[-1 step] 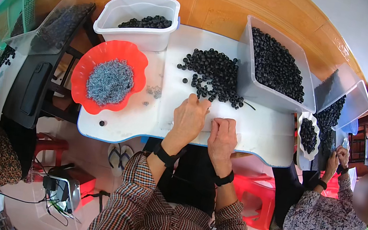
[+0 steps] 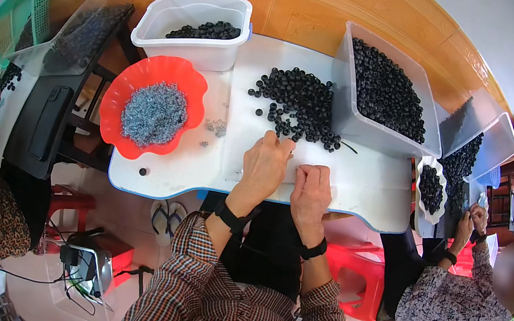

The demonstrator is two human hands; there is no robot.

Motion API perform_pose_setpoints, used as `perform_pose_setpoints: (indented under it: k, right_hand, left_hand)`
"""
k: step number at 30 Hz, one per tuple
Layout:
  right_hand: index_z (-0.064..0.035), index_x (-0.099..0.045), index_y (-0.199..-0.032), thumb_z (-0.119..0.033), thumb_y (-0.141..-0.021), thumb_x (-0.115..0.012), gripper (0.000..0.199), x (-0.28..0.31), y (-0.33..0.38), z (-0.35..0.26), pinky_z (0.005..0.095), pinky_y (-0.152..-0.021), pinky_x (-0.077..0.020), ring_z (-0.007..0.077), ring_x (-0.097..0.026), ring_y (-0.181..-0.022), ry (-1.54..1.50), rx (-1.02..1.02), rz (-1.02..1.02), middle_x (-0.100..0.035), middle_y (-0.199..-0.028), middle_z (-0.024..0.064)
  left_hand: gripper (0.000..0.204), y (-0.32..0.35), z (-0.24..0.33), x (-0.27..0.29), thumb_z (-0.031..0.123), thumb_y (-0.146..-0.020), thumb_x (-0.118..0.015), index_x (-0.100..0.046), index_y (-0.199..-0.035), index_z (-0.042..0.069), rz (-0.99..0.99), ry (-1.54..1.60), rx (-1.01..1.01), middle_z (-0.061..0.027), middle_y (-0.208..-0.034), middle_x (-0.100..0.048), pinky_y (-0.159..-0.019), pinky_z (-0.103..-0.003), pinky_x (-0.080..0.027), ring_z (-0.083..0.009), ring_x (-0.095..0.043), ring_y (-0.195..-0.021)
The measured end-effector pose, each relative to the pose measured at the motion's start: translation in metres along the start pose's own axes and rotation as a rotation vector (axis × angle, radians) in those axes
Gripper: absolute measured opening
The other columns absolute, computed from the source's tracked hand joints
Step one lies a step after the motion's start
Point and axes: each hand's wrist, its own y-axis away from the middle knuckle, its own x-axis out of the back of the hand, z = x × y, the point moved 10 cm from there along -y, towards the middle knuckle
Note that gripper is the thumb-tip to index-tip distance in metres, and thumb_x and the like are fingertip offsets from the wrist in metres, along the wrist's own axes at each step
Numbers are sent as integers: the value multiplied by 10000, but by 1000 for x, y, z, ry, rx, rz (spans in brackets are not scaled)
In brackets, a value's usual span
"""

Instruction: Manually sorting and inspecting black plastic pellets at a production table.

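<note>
— Two hands rest on the white counter (image 2: 360, 191), side by side. Where does each one lie?

— The left hand (image 2: 265, 165) lies knuckles up, its fingertips touching the near edge of the pile of black beads (image 2: 298, 105). The right hand (image 2: 311, 191) sits just beside it, curled loosely, a little short of the beads.

— How does the grip of each stand?

— The left one's fingers are drawn together and bent down onto the counter; whether they pinch a bead cannot be told, since the palm side is hidden. The right one's fingers are folded under, and what they hold, if anything, is hidden too.

— What lies about them?

— Left of the hands a red scalloped bowl (image 2: 124, 94) holds small grey bits. Behind it stands a white tub (image 2: 187, 47) with a few beads inside. A clear bin (image 2: 352, 119) heaped with black beads stands right of the pile, touching it. Other people work at both sides of the counter.
</note>
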Motion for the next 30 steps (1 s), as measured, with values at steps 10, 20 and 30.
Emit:
perform_pose_setpoints:
  k: [10,20,30]
  right_hand:
    - [-29,-573,-950,-27,-859,-624,104,2,3,1,394,-654,-482,323,-587,-784,-48,-9,-1,-550,-910,140]
    - [16,-562,-955,-25,-943,-565,43,5,10,-22,287,-622,-486,169,-599,-705,-626,-255,-189,-560,-868,97]
    - [5,-560,-947,-7,-914,-596,50,2,4,-63,307,-625,-484,214,-590,-702,-575,-62,-246,-558,-859,113]
  left_hand:
    - [168,12,-5,5,40,-831,-661,-648,-998,34,69,295,-32,-96,-884,-617,-620,-356,-519,-254,-636,-740]
    - [242,79,-46,-18,44,-957,-569,-615,-1174,-53,-194,1760,734,-117,-966,-675,-734,-260,-572,-154,-674,-790]
    - [240,93,-47,-5,57,-968,-554,-621,-1172,-50,-152,1814,719,-115,-906,-686,-719,-267,-582,-166,-675,-792]
